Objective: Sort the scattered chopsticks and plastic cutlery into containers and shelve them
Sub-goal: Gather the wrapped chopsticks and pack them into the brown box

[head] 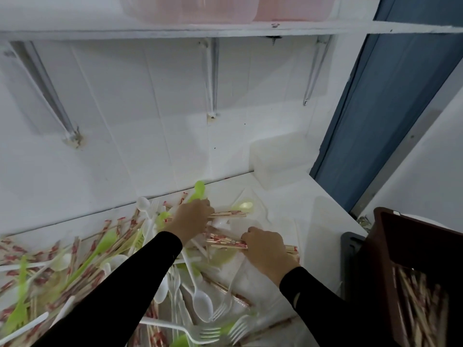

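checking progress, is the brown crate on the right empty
No, the brown crate has a heap of chopsticks lying in its bottom.

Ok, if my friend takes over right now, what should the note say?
Left hand grips a few chopsticks at the pile's far edge.
Right hand grips a wrapped chopstick bundle.
Done: loose chopsticks lie in the brown crate on the right.
Left: plastic forks and spoons and many wrapped chopsticks lie mixed on the counter; sort them, then shelve.
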A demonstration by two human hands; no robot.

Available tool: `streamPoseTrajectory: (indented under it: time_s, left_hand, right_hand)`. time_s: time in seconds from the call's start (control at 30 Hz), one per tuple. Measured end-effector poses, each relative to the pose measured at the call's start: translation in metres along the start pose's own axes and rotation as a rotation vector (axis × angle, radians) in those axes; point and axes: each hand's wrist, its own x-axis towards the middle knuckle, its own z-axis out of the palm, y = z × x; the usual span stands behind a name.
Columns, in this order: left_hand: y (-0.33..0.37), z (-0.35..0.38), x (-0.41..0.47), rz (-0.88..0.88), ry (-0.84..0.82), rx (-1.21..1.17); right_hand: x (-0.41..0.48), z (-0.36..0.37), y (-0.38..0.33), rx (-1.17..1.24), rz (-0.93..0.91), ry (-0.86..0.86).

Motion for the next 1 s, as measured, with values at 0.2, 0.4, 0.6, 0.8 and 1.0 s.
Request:
streamPoseTrajectory:
  time_s: [0.2,0.4,0.6,0.8,1.0]
  left_hand:
    - [-0.003,0.009,-0.021,0.125,0.108,-0.138]
    - [0.003,-0.011,-0.035,0.058,0.12,-0.438]
    - [0.002,-0.046,-0.042,0.027,0.098,-0.665]
    - [0.012,-0.084,-0.05,0.042,0.095,-0.835]
    - [0.024,-0.11,-0.054,-0.023,0.23,-0.872]
  right_hand:
    - [-0.013,0.007,-0.006,0.014,0.041,0.068]
    - [-0.028,0.011,-0.009,0.03,0.07,0.061]
    - [-0.044,0.008,-0.009,0.065,0.08,0.093]
    - [-0.059,-0.013,-0.006,0.049,0.024,0.151]
    - [-0.072,-0.032,-0.003,-0.06,0.063,0.166]
